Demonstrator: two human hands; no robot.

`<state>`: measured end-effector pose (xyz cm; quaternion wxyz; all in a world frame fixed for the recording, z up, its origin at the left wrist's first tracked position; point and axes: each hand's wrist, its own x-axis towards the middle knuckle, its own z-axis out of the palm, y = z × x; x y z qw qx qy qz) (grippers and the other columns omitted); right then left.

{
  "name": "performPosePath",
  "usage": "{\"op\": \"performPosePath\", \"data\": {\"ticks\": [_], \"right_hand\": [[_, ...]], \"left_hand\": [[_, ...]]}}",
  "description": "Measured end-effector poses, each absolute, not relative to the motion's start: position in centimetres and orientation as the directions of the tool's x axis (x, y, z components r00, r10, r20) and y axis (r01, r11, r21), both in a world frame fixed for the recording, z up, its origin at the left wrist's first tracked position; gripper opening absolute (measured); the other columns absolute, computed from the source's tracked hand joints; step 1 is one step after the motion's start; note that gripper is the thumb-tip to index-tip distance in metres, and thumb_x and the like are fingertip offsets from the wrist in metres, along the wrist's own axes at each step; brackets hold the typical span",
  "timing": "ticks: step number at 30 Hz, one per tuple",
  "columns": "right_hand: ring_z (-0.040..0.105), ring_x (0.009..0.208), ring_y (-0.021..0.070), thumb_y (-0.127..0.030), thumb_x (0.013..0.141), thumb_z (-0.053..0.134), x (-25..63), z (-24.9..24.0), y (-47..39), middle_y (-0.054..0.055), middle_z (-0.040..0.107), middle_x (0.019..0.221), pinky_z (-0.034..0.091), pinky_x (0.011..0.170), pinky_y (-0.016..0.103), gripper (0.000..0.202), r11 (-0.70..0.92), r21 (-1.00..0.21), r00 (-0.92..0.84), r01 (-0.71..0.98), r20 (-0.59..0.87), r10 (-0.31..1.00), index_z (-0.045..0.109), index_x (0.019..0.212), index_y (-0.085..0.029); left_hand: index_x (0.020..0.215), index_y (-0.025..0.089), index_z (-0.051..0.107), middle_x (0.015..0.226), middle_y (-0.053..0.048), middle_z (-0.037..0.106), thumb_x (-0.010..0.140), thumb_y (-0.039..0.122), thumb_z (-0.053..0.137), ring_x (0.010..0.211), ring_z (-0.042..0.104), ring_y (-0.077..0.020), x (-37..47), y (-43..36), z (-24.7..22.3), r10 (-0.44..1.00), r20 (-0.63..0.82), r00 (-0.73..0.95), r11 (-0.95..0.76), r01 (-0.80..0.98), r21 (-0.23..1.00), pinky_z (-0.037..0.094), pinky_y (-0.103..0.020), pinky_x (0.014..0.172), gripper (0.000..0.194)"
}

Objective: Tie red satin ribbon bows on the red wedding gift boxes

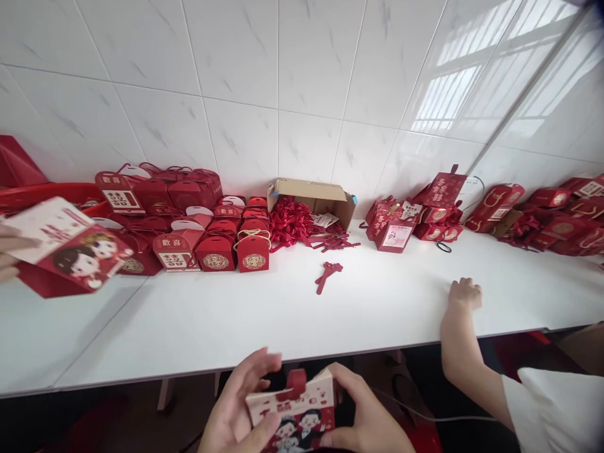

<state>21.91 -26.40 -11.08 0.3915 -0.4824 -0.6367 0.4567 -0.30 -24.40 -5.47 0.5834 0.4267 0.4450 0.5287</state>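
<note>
In front of my body, below the table's near edge, both hands hold a red and cream gift box (304,420) printed with a cartoon couple. A red ribbon loop stands up from its top. My left hand (236,409) has its thumb pressed on the box's front left, with the fingers raised behind. Around the right side of the box my right hand (361,412) is closed, its thumb on the lower front corner. The lower part of the box runs out of view. On the table ahead lie a few loose dark red strips (327,277).
Finished-looking red boxes (218,251) stand in rows at the left. A cardboard carton (309,189) holds red ribbons (290,223). More boxes (391,233) stand at the right. One person's hand (12,248) holds a cartoon box at far left; another person's hand (465,294) rests on the white table.
</note>
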Motion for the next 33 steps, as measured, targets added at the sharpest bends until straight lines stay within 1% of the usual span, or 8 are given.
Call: {"op": "performPosePath", "data": {"ticks": [3, 6, 10, 12, 15, 19, 25, 33], "right_hand": [[0.063, 0.090, 0.0257, -0.035, 0.060, 0.083, 24.2, -12.1, -24.8, 0.010, 0.065, 0.106, 0.051, 0.082, 0.041, 0.073, 0.037, -0.996, -0.115, 0.077, 0.028, 0.993, 0.049, 0.123, -0.022], [0.067, 0.083, 0.0275, -0.044, 0.065, 0.077, 26.9, -12.5, -22.1, 0.011, 0.069, 0.089, 0.053, 0.079, 0.043, 0.081, -0.046, -0.999, 0.260, -0.022, -0.050, 0.964, 0.039, 0.130, -0.015], [0.059, 0.110, 0.0323, -0.056, 0.079, 0.056, 28.7, -13.6, -18.5, 0.022, 0.054, 0.125, 0.051, 0.087, 0.043, 0.086, -0.089, -0.953, 0.684, 0.290, 0.142, 0.715, 0.022, 0.143, -0.010], [0.046, 0.125, 0.0345, -0.053, 0.083, 0.047, 28.5, -14.6, -17.6, 0.021, 0.037, 0.142, 0.044, 0.097, 0.048, 0.071, -0.133, -0.854, 0.608, 0.503, 0.240, 0.757, 0.034, 0.140, -0.013], [0.029, 0.136, 0.0360, -0.044, 0.087, 0.037, 27.5, -16.0, -17.3, 0.012, 0.042, 0.143, 0.026, 0.108, 0.055, 0.049, -0.174, -0.602, 0.400, 0.779, 0.264, 0.878, 0.056, 0.125, -0.018], [0.019, 0.140, 0.0341, -0.037, 0.092, 0.025, 26.3, -16.2, -17.4, 0.010, 0.037, 0.147, 0.022, 0.109, 0.054, 0.052, -0.263, -0.319, 0.327, 0.911, 0.169, 0.930, 0.049, 0.134, -0.018], [0.004, 0.143, 0.0325, -0.052, 0.094, 0.023, 23.7, -14.6, -14.4, 0.010, 0.007, 0.156, 0.010, 0.109, 0.060, 0.063, -0.159, -0.251, 0.166, 0.955, 0.009, 0.986, 0.014, 0.149, -0.022], [-0.001, 0.142, 0.0352, -0.061, 0.091, 0.022, 21.9, -13.7, -10.2, 0.006, 0.008, 0.157, 0.004, 0.105, 0.067, 0.065, -0.107, -0.224, 0.088, 0.969, -0.091, 0.992, 0.016, 0.148, -0.031]], "left_hand": [[0.135, 0.039, 0.039, 0.140, -0.005, 0.047, 0.069, 0.048, 0.070, 0.133, 0.035, -0.0301, -0.3, -24.1, -6.2, 0.995, 0.092, 0.024, -0.085, -0.221, 0.972, 0.036, -0.040, 0.098, 0.073], [0.136, 0.039, 0.039, 0.140, -0.005, 0.047, 0.074, 0.047, 0.066, 0.132, 0.036, -0.0300, -0.8, -23.6, -6.7, 0.993, 0.099, 0.058, -0.084, -0.213, 0.973, 0.035, -0.039, 0.097, 0.068], [0.129, 0.037, 0.048, 0.138, -0.004, 0.050, 0.077, 0.045, 0.064, 0.129, 0.039, -0.0284, -1.6, -23.3, -6.9, 0.996, 0.050, 0.077, -0.033, -0.211, 0.977, 0.037, -0.035, 0.094, 0.055], [0.126, 0.033, 0.052, 0.137, -0.006, 0.050, 0.077, 0.044, 0.064, 0.128, 0.041, -0.0287, -1.9, -23.2, -6.8, 0.996, 0.013, 0.090, 0.006, -0.203, 0.979, 0.038, -0.035, 0.094, 0.051], [0.123, 0.028, 0.055, 0.137, -0.009, 0.050, 0.077, 0.045, 0.063, 0.128, 0.042, -0.0295, -2.1, -23.0, -6.7, 0.994, -0.049, 0.095, 0.064, -0.163, 0.984, 0.038, -0.036, 0.095, 0.050], [0.118, 0.028, 0.059, 0.134, -0.008, 0.053, 0.077, 0.047, 0.062, 0.128, 0.042, -0.0286, -2.2, -22.3, -6.7, 0.993, -0.100, 0.064, 0.104, -0.075, 0.992, 0.039, -0.035, 0.095, 0.045], [0.117, 0.028, 0.058, 0.133, -0.007, 0.053, 0.077, 0.048, 0.061, 0.129, 0.041, -0.0286, -2.7, -21.0, -7.4, 0.994, -0.106, -0.038, 0.107, 0.020, 0.994, 0.040, -0.035, 0.096, 0.045], [0.132, 0.022, 0.039, 0.141, -0.014, 0.036, 0.066, 0.042, 0.072, 0.130, 0.037, -0.0307, -10.3, -14.2, -8.0, 0.744, 0.245, -0.622, -0.016, 0.350, 0.936, 0.040, -0.046, 0.101, 0.076]]}}
